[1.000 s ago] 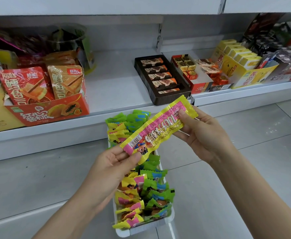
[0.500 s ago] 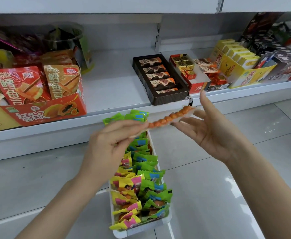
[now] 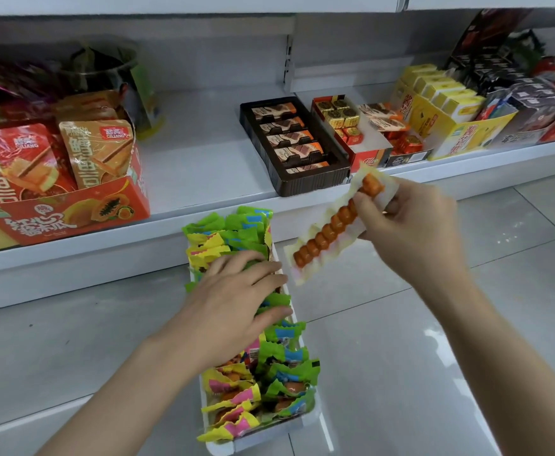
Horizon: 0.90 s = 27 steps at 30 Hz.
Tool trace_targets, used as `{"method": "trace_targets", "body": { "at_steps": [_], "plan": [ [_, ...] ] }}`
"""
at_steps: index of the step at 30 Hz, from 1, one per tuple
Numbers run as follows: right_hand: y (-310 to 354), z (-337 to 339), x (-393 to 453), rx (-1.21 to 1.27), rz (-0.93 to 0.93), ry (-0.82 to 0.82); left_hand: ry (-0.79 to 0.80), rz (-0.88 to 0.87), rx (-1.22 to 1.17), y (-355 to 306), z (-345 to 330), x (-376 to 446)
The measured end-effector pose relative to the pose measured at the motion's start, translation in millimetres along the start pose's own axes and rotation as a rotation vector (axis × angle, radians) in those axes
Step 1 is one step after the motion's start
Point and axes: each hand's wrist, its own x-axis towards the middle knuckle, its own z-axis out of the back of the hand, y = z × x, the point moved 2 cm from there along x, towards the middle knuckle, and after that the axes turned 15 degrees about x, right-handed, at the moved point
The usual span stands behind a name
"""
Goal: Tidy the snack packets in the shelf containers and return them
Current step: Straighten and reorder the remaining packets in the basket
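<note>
You're mid-tidy w/ one packet out. Your right hand (image 3: 411, 232) pinches the long snack packet (image 3: 332, 225) near its far end, thumb on the clear side, so the row of orange pieces faces you; it hangs tilted, near end pointing down-left toward the tray, just beside the tray's right rim but not in it. Your left hand (image 3: 236, 304) lies flat on the packets in the white tray (image 3: 263, 437), fingers straight and spread, pressing them down, gripping nothing. The tray sits on the floor below the shelf (image 3: 203, 159), packed w/ green and yellow-pink packets (image 3: 289, 373) standing on edge.

Step, as I read it: making room so the held packet can go back in. Next move prob. calls for parting the row w/ the left fingers, then sliding the packet in edge-first, lined up w/ the others. After that the tray has to go back up onto the shelf.

In the way: the tray looks full, esp. the far end, so the packet may ride up or push others over the rim. Your left palm covers the middle of the row.

Around: bare stretch of shelf straight above the tray looks like its slot, between the red papaya box (image 3: 62, 212) on the left and the dark brown chocolate tray (image 3: 295, 146) on the right. Further right, a yellow carton (image 3: 450, 126) and more boxes.
</note>
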Motion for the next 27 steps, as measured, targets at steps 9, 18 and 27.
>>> {"method": "trace_targets", "body": {
  "at_steps": [9,18,27],
  "plan": [
    [6.9,-46.6,-14.7,-0.113,0.177,0.042,-0.046,-0.041,-0.096,5.5,-2.2,-21.0],
    [-5.2,-86.3,-32.1,0.038,-0.03,0.17,-0.061,-0.054,-0.155,11.4,-8.4,-23.0],
    [-15.9,-85.5,-17.9,-0.045,-0.273,0.439,-0.068,-0.085,-0.264,16.6,-8.0,-25.7]
  ]
}}
